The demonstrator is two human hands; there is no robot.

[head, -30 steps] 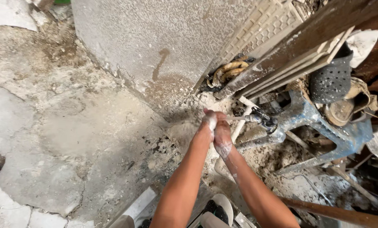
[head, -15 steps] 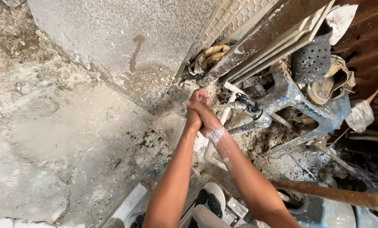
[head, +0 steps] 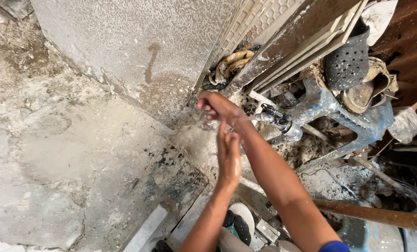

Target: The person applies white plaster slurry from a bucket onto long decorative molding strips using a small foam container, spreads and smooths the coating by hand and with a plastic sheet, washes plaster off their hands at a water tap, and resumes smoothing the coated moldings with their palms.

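My right hand (head: pixel 216 106) reaches out over the wet concrete next to a metal tap (head: pixel 279 123), with its fingers curled and nothing in them. My left hand (head: pixel 228 156) lies flat, fingers up, against my right wrist and forearm. Both hands look wet. A thin stream of water runs from the tap toward my right wrist. The tap's pipe (head: pixel 296 134) leads back to the right into the rubble.
A rough plastered wall (head: pixel 138 42) rises behind the hands. Boards and patterned panels (head: pixel 283 42) lean on it. A blue plastic frame (head: pixel 353 121), a perforated dark sandal (head: pixel 348 65) and debris lie right. A rusty pipe (head: pixel 381 215) crosses lower right. My sandalled foot (head: pixel 238 221) stands below.
My hands were pressed together by the tap. Now the right hand has stretched toward the wall and the left has slid down onto the right wrist.
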